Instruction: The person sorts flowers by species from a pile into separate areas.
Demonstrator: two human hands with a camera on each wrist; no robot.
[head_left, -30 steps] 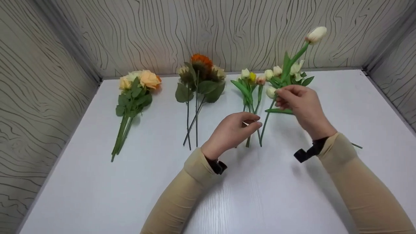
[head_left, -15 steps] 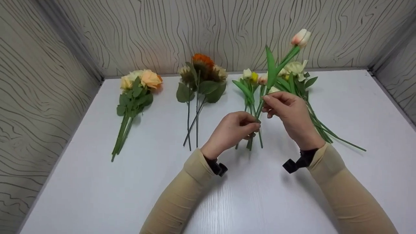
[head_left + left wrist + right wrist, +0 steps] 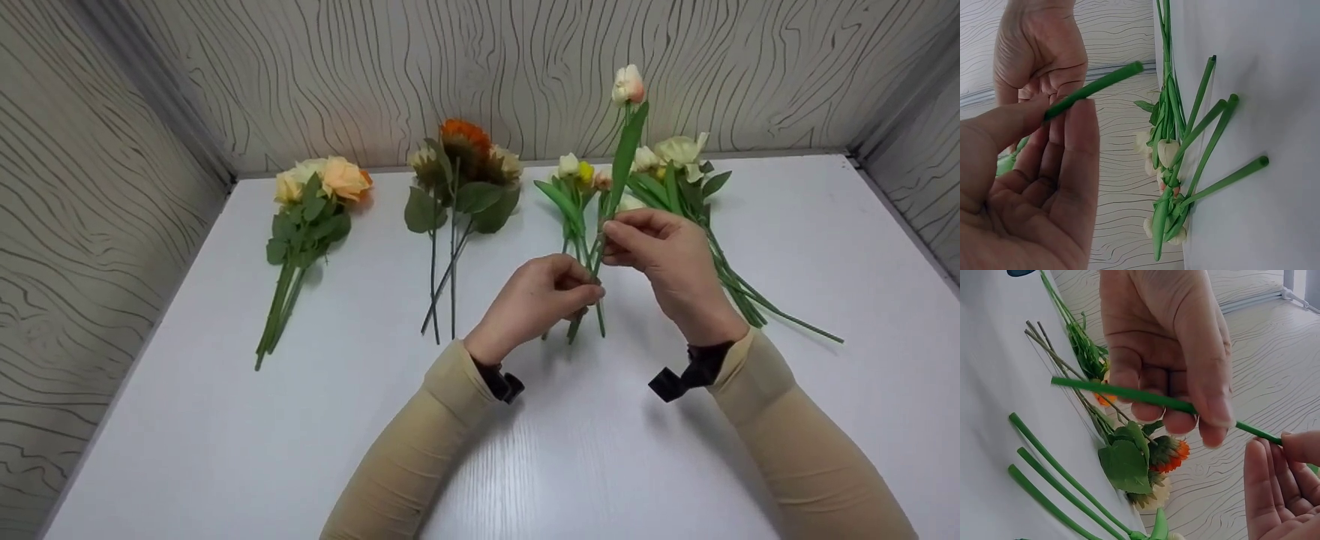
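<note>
A white tulip with a pink blush point(image 3: 628, 84) stands nearly upright between both hands, above the table. My left hand point(image 3: 536, 304) pinches its green stem point(image 3: 1095, 87) low down, between thumb and fingers. Higher up, just under the long leaf, my right hand point(image 3: 667, 262) pinches the same stem. In the right wrist view the stem's free end sticks out past the left hand's fingers. Right behind the hands lies a small bunch of tulips point(image 3: 568, 166), white, yellow and pink, its stems toward me.
White and cream flowers point(image 3: 681, 152) with long stems lie at the right. An orange flower point(image 3: 465, 139) and pale ones lie face-away at the back middle. Peach roses point(image 3: 346, 180) lie at the left. A patterned wall point(image 3: 375, 82) closes off the white table's point(image 3: 300, 450) back edge.
My right hand has brought the tulip leftward and turned it from slanting right to nearly upright. My left hand, empty a second ago, has taken hold of the lower stem.
</note>
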